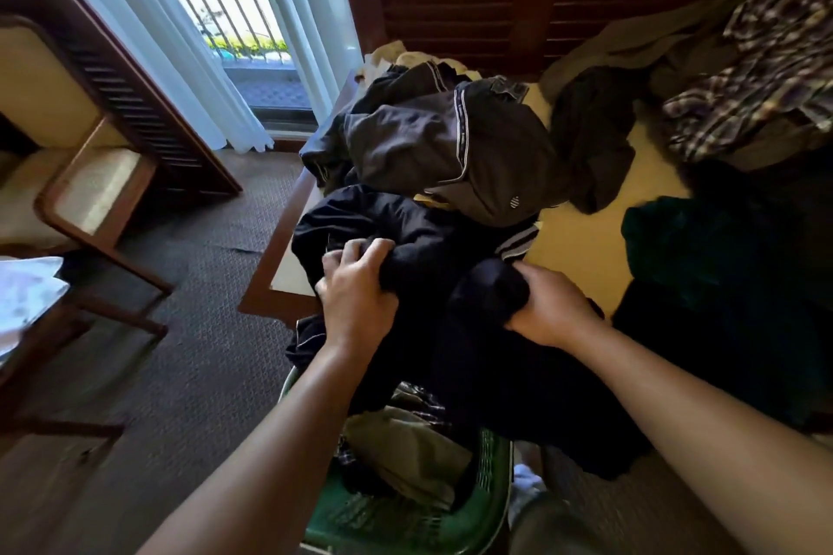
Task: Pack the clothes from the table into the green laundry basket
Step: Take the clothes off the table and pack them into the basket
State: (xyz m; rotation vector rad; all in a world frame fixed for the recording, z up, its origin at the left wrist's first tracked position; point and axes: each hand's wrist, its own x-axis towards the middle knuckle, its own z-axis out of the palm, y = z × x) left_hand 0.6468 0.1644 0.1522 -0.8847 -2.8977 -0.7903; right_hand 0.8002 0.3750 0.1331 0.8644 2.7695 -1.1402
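A dark navy garment [478, 356] drapes from the table's near edge down over the green laundry basket [489, 496]. My left hand [356, 288] grips a bunch of this garment at its left side. My right hand [547, 311] is closed on another fold of the same cloth. Inside the basket lie an olive garment [405, 451] and a bit of plaid cloth. On the yellow-topped table [581, 248] behind my hands sits a heap with a grey-black jacket [450, 144] on top.
More clothes lie on the table: a dark green one [703, 252] at right, a plaid shirt [762, 72] at back right, a dark piece [595, 135] in the middle. A wooden chair [85, 189] stands at left on the carpet, near a curtained glass door [234, 14].
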